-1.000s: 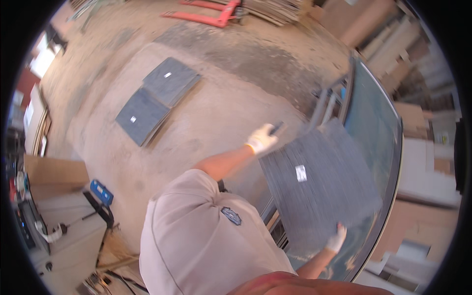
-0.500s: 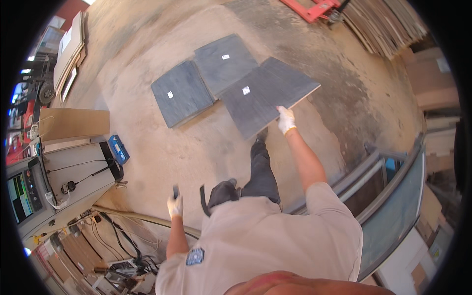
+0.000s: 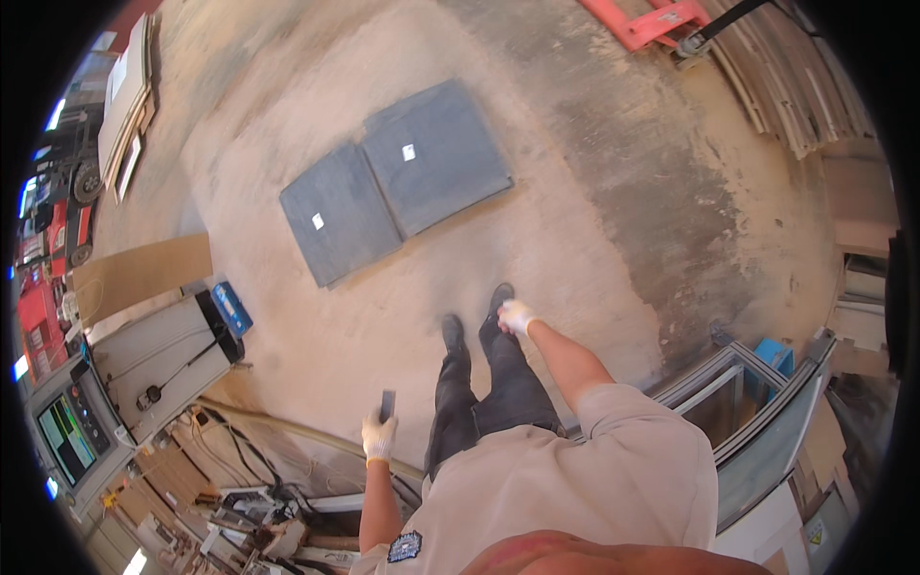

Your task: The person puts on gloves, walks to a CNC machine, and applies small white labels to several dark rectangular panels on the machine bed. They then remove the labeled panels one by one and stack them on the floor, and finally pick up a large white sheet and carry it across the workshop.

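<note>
My left hand (image 3: 379, 436), in a white work glove, is closed around a small dark handheld device (image 3: 387, 405) that juts up past the fingers. Its exact kind does not show. In a similar glove, my right hand (image 3: 516, 317) hangs over my right shoe, with no panel in it; its fingers are blurred and partly hidden. Ahead on the floor lie two dark grey panel stacks side by side, the left stack (image 3: 340, 206) and the right stack (image 3: 446, 144). Each bears a small white label. Neither hand touches them.
At my left stands a machine with a screen (image 3: 67, 436) and a blue box (image 3: 231, 308) on its edge. A framed glass panel (image 3: 776, 422) leans at my right. A red pallet jack (image 3: 647, 21) and stacked boards (image 3: 776, 77) are at the far right.
My right hand has let go of the dark panel and drawn back toward my legs. That panel now appears to lie on the right stack. My left hand still holds the device.
</note>
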Demonstrator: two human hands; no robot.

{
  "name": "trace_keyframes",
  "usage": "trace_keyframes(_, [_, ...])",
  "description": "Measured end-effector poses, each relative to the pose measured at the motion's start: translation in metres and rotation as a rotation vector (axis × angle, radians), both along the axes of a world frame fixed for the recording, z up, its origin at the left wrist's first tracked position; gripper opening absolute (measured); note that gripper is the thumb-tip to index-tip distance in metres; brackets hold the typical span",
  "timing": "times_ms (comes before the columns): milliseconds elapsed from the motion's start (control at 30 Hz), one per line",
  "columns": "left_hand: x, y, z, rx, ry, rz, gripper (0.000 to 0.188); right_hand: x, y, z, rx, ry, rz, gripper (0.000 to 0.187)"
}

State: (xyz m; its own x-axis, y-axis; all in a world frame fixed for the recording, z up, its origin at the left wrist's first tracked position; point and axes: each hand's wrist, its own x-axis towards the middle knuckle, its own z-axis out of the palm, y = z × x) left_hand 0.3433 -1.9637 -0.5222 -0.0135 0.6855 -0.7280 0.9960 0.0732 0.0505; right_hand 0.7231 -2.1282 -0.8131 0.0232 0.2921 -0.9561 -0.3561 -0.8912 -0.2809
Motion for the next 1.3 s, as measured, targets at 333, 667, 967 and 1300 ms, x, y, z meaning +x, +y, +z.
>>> trace_keyframes(333, [0.467,-0.035,0.011,-0.394,-0.711,-1.013,0.066,0.187,-0.087,0.253,0.38,0.104,-0.549,0.037])
trace_keyframes(667, [0.776,-0.123,-0.03,-0.432,-0.675,-1.466,0.079,0.284,-0.376,0.108,-0.258,-0.15,-1.95,0.03])
trace_keyframes(967, [0.927,-0.1,-0.111,-0.31,-0.229,-1.199,0.047,0.824,-0.385,0.495,1.192,-0.687,-1.572,0.027])
trace_keyframes(1300, [1.168,-0.216,-0.164,-0.433,0.009,-1.214,0.041,0.903,-0.465,0.484,0.823,-1.16,-0.442,0.025])
